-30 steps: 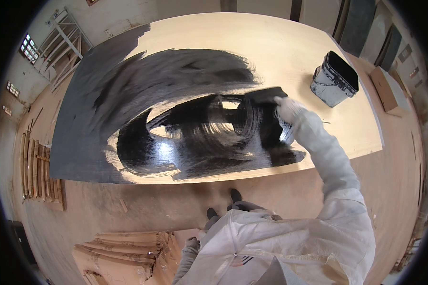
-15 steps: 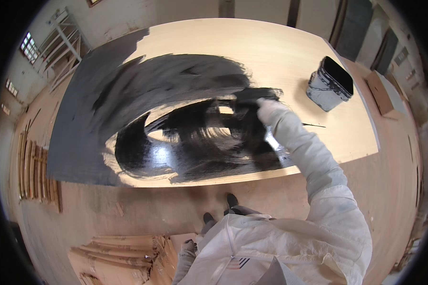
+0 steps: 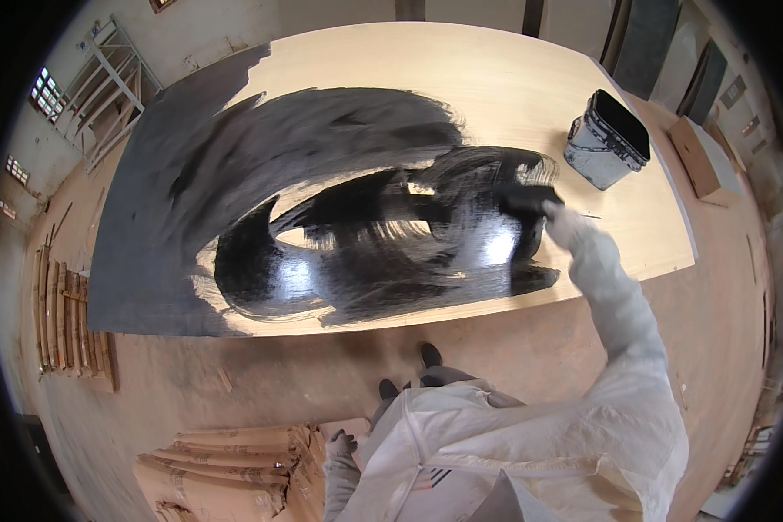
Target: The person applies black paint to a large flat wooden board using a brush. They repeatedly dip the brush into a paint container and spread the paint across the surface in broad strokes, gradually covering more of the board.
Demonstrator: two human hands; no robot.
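We keep our right hand (image 3: 565, 226) closed around the end of a black brush (image 3: 529, 201). The brush lies against the shiny black paint (image 3: 348, 130), to the left of the bucket (image 3: 602, 155) and nearer to us. The bucket stands on the pale board (image 3: 461, 70). Our left hand (image 3: 343, 442) is well apart from the bucket, beside our body; we cannot tell if it is open or closed.

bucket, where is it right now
In the head view, the grey bucket stands on the board toward its right end, beyond the right hand.
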